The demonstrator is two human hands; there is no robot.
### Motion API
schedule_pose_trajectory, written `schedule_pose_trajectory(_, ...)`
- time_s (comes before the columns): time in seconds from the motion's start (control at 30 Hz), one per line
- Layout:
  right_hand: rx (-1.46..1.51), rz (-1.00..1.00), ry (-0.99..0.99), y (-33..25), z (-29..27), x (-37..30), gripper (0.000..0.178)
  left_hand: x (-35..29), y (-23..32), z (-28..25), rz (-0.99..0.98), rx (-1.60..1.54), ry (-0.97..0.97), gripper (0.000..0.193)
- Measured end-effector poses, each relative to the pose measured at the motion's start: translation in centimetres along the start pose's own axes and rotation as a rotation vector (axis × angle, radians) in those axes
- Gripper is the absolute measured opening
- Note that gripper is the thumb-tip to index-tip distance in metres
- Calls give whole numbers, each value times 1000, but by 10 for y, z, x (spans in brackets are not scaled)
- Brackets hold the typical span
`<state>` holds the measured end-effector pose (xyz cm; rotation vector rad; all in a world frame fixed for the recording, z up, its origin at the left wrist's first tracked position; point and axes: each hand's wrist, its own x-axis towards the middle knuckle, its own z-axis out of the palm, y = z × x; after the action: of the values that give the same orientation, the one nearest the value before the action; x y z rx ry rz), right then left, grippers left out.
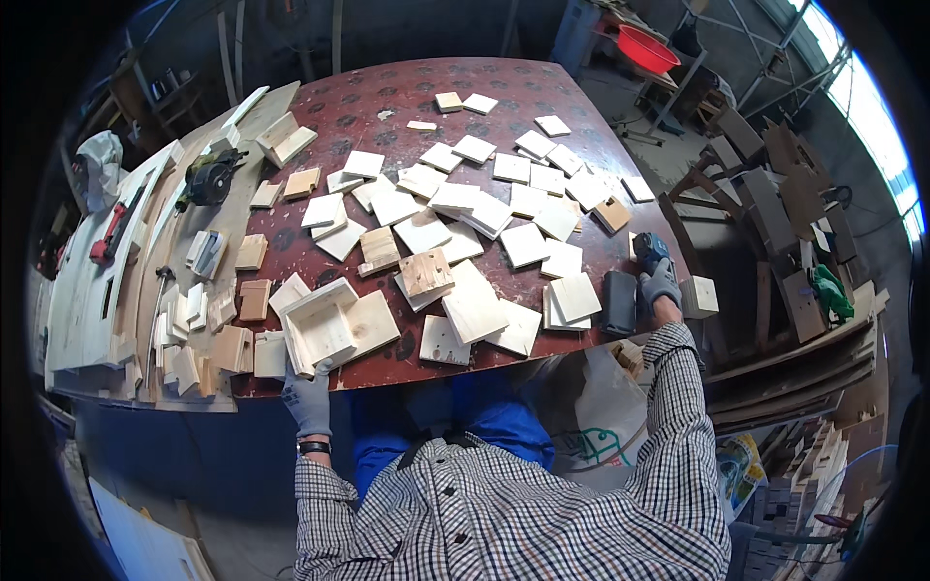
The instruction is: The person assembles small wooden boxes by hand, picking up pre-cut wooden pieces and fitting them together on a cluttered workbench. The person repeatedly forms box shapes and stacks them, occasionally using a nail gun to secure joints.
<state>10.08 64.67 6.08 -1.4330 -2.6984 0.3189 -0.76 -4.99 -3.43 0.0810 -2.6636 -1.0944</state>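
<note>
At the table's near left edge, my left hand [308,401] in a grey glove grips the lower corner of a small wooden assembly [323,334] of pale boards joined at right angles. My right hand [662,284], also gloved, is closed around a blue and black power tool [651,250] at the right edge. A dark oblong block [620,302] lies beside that hand; whether it belongs to the tool I cannot tell. Many square pale wood pieces [477,302] lie scattered and overlapping between my hands. A thicker wood block [698,297] sits just right of my right wrist.
The dark red patterned table [407,87] carries the wood. Along its left side lie long boards [116,252] with a circular-saw-like tool [208,179], a red-handled tool [108,237] and small blocks. At right stand stacked panels [794,378]; a red basin [647,50] is farther back.
</note>
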Motion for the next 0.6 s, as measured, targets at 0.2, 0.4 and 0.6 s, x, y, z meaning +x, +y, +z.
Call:
schedule_pose_trajectory(0.2,-161,-21,15,27,30,28,85,-6,21,-8,-35,-76,19,67)
schedule_pose_trajectory(0.4,-113,-56,-44,66,42,60,82,-5,19,-2,-32,-51,-10,71)
schedule_pose_trajectory(0.6,-100,-318,582,-39,-22,-45,53,-7,16,-9,-43,-15,5,58)
